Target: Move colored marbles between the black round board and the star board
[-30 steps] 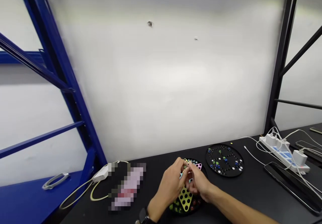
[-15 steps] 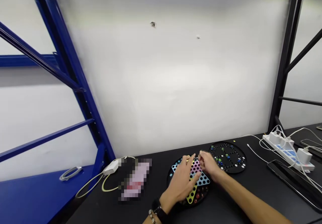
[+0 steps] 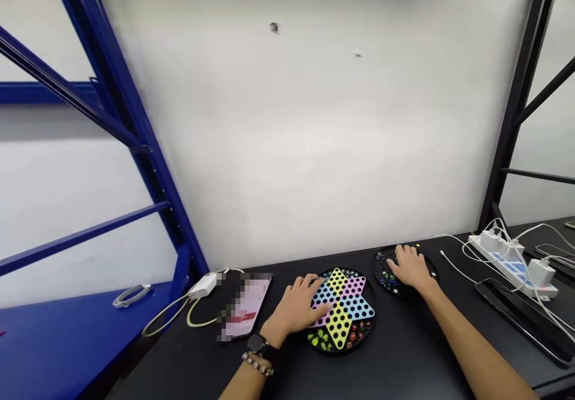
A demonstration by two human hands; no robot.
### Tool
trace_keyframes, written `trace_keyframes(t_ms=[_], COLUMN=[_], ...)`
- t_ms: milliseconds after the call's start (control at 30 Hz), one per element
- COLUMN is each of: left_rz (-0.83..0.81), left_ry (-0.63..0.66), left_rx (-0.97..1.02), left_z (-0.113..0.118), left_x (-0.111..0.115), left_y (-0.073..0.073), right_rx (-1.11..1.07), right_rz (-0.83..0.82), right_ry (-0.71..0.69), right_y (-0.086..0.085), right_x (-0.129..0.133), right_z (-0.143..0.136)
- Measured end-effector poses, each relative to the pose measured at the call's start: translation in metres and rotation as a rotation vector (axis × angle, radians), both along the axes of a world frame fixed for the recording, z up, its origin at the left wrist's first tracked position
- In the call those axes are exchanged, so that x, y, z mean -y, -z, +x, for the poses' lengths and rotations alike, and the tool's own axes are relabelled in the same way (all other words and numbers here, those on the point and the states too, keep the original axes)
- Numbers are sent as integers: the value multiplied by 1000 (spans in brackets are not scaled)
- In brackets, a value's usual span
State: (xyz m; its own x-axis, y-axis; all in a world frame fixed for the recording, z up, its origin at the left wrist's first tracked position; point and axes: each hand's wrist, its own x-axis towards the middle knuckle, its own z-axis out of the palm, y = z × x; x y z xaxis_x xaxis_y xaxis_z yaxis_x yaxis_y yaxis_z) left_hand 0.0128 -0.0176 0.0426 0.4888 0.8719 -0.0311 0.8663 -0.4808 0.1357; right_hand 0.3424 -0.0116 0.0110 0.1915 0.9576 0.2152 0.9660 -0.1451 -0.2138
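A round black Chinese checkers board [image 3: 353,308] with a yellow, pink and blue star full of holes lies on the black table. Green and red marbles fill compartments around the star. My left hand [image 3: 294,311], with a watch and a beaded bracelet at the wrist, rests on the board's left side, fingers apart, holding nothing I can see. To the right, my right hand [image 3: 409,268] is over a round black lid [image 3: 385,256] with dotted lines. Its thumb is spread from the fingers, and no held thing shows. Several blue-green marbles and white pieces lie on the lid, partly hidden by this hand.
A phone-like slab with a partly blurred screen [image 3: 245,313] lies left of the board, near a white adapter [image 3: 203,286] and cables. At right are a power strip [image 3: 512,262] with chargers and a black phone [image 3: 516,313]. Behind stands a white wall [image 3: 314,148].
My right hand has left the board's star and moved right onto the round lid. My left hand has shifted left, uncovering most of the star.
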Motion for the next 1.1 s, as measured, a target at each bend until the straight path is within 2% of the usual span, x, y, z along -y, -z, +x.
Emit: trace_keyframes(t_ms=[167, 233, 333, 533, 700, 833, 1100], left_rz=[-12, 6, 19, 86, 232, 201, 222], left_ry=[-63, -97, -127, -145, -192, -190, -178], left_rx=[-47, -68, -99, -91, -108, -120, -159], left_z=[5, 7, 10, 13, 11, 7, 13], left_x=[4, 7, 11, 10, -1, -7, -9], left_y=[0, -1, -2, -4, 6, 17, 21], right_rx=[-239, -208, -154, -238, -274, -278, -310], right_rz=[-150, -205, -230, -252, -387, -510, -448], right_ry=[-551, -661, -670, -658, -717, -761, -775], right_y=[-15, -17, -18, -15, -13, -15, -15], right_x=[26, 35, 41, 33, 25, 24, 29], right_z=[-46, -61, -69, -56, -50, -50, -52])
